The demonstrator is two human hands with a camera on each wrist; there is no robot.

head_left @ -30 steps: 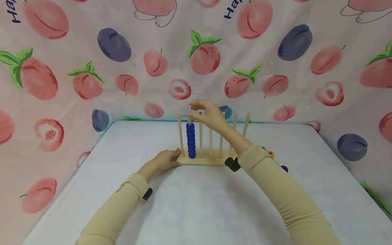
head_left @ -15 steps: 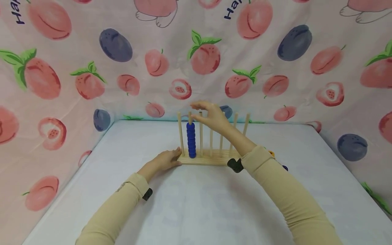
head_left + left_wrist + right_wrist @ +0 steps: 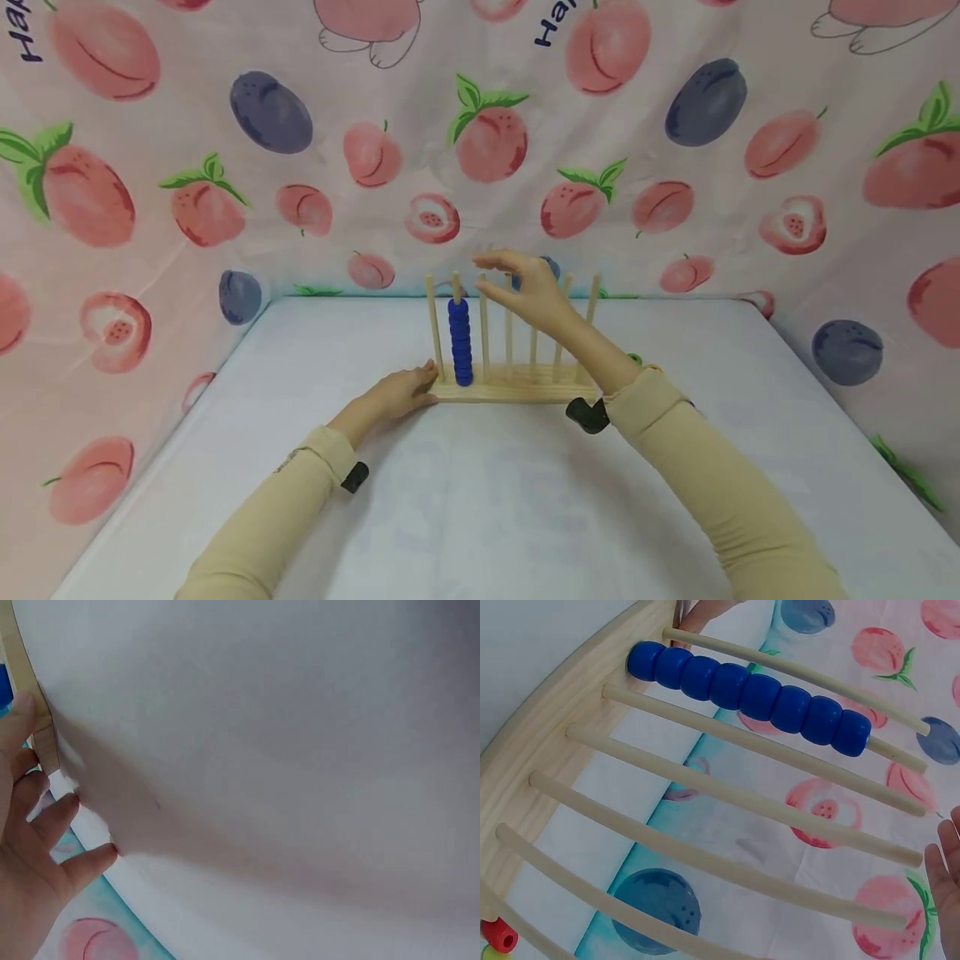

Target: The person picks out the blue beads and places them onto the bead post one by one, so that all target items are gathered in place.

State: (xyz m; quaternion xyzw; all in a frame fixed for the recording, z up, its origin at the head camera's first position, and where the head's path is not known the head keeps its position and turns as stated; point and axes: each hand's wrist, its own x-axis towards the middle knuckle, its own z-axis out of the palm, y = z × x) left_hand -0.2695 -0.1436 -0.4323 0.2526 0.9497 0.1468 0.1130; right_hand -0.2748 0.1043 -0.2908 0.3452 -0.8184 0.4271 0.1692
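A wooden peg abacus point(image 3: 525, 392) stands on the white table, with a row of upright pegs along its base. Blue beads point(image 3: 461, 342) fill most of the second peg from the left, whose tip sticks out above them. At the left end of the base, my left hand point(image 3: 393, 394) holds the wood; the left wrist view shows fingers of this hand point(image 3: 34, 847) spread down past that end. My right hand point(image 3: 536, 292) is up around the peg tops, right of the blue stack, fingers apart and nothing held. Only its fingers point(image 3: 946, 859) enter the right wrist view.
Beside the abacus's right end, partly behind my right forearm, lies a green bead point(image 3: 634, 358). The right wrist view has a red bead point(image 3: 500, 935) near the base. A fruit-print cloth point(image 3: 480, 200) hangs behind the table's back edge.
My right hand has drawn back to the right from the top of the blue-bead peg. My left hand stays at the base's end. The head view has shifted slightly.
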